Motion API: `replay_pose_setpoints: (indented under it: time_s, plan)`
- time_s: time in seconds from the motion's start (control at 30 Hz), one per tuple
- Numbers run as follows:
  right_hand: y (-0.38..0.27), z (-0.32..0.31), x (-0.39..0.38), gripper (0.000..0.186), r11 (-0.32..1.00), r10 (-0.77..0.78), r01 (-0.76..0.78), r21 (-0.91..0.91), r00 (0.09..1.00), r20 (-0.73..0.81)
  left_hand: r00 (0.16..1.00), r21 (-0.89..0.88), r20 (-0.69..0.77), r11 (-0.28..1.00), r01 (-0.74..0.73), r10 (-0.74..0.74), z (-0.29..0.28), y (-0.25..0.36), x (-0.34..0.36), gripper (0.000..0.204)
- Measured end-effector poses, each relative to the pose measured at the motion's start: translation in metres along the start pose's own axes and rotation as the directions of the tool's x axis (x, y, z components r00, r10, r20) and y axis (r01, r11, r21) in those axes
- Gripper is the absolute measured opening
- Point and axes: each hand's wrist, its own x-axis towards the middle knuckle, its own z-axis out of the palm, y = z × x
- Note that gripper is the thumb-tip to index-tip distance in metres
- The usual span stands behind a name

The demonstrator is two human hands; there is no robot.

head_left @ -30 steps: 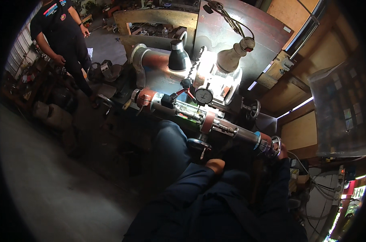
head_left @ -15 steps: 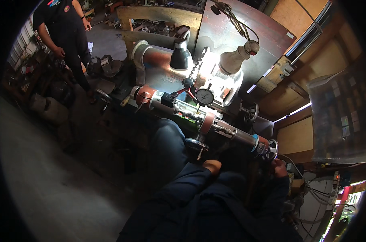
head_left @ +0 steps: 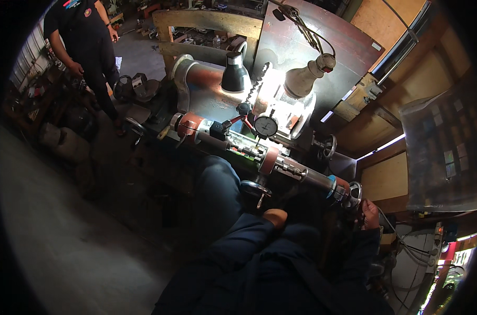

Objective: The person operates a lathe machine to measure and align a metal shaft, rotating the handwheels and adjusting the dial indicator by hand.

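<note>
My right hand (head_left: 371, 213) is at the rim of the chrome handwheel (head_left: 356, 195) on the right end of a long spindle unit, its fingers closed at the wheel's edge. My left hand (head_left: 275, 216) rests near my lap, its fingers lost in dark shadow. Close ahead of it is a second handwheel (head_left: 256, 188) with a crank handle. A round dial gauge (head_left: 265, 126) on a red jointed arm stands over the spindle, its base a black block (head_left: 217, 129). Below the gauge, a slim metal workpiece (head_left: 249, 151) lies in line between the spindle's ends.
A black lamp (head_left: 235, 73) and a beige lamp (head_left: 303, 79) light the machine from above. Another handwheel (head_left: 329, 146) sits behind, at right. One person (head_left: 86, 47) stands at far left. Cables (head_left: 406, 245) hang at right beside a plastic-covered sheet (head_left: 444, 155).
My right hand has moved slightly up and to the right, around the handwheel's edge. My left hand and the gauge stay about where they were.
</note>
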Motion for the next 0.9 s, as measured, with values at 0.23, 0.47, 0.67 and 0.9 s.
replay_pose_setpoints:
  time_s: [0.23, 0.47, 0.67, 0.9]
  plan:
    - [-0.002, 0.009, 0.026, 0.024, 0.983, -0.070, 0.093, 0.156, 0.986, -0.150, 0.999, 0.001, -0.022, 0.999, -0.033, 0.033, -0.001, -0.003, -0.004, 0.030]
    - [0.015, -0.005, 0.061, 0.025, 0.987, -0.119, 0.130, 0.092, 0.985, -0.125, 0.999, -0.010, 0.022, 0.999, 0.030, -0.030, -0.009, 0.002, -0.007, 0.031]
    - [0.027, -0.006, 0.075, 0.029, 0.986, -0.062, 0.090, 0.143, 0.981, -0.184, 0.998, -0.021, 0.042, 0.999, 0.048, -0.047, -0.011, 0.002, -0.007, 0.031]
    - [0.036, -0.010, 0.081, 0.029, 0.990, -0.118, 0.129, 0.047, 0.974, -0.196, 0.998, -0.020, 0.049, 0.999, 0.036, -0.035, -0.012, 0.002, -0.005, 0.032]
